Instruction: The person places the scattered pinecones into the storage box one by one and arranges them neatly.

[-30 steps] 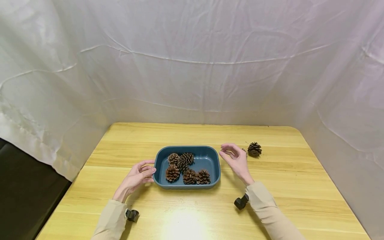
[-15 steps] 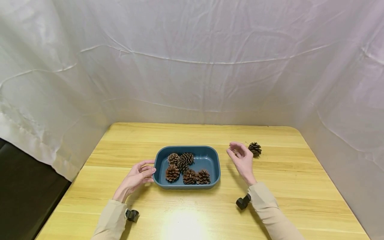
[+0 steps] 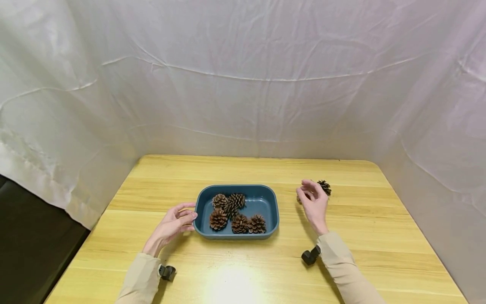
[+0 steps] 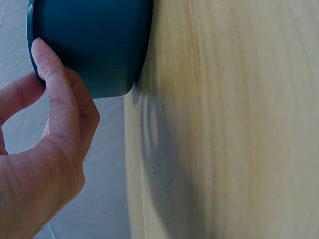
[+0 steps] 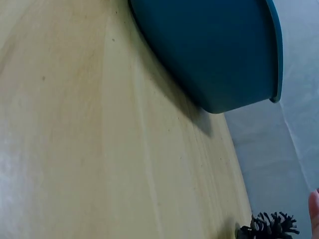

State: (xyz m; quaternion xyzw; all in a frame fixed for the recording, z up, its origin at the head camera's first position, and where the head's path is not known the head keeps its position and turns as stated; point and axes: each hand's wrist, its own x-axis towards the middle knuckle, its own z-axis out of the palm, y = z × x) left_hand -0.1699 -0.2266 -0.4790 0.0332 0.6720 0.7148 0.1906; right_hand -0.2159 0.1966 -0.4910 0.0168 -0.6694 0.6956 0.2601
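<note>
A dark blue-green tray (image 3: 272, 228) sits mid-table with several brown pine cones (image 3: 218, 219) inside, mostly in its left and front parts. My left hand (image 3: 172, 223) holds the tray's left end; the left wrist view has the thumb and fingers at the rim (image 4: 31, 30). To the right of the tray, my right hand (image 3: 314, 204) hovers by two loose pine cones, its fingers bent and apart. One cone (image 3: 299, 199) shows partly beneath the fingers; the other (image 3: 325, 187) is half hidden behind the hand. At the right wrist view's bottom, a fingertip (image 5: 314, 209) is apart from a cone (image 5: 269, 227).
The wooden table (image 3: 243, 257) carries all of this. Pale cloth (image 3: 258, 105) hangs behind it and along both sides. A dark surface (image 3: 34, 240) lies beyond the left edge. Small black cameras (image 3: 167, 272) are worn at both wrists.
My right hand has moved rightward, away from the tray and over to the loose pine cones, covering part of them. The left hand and the tray have stayed put.
</note>
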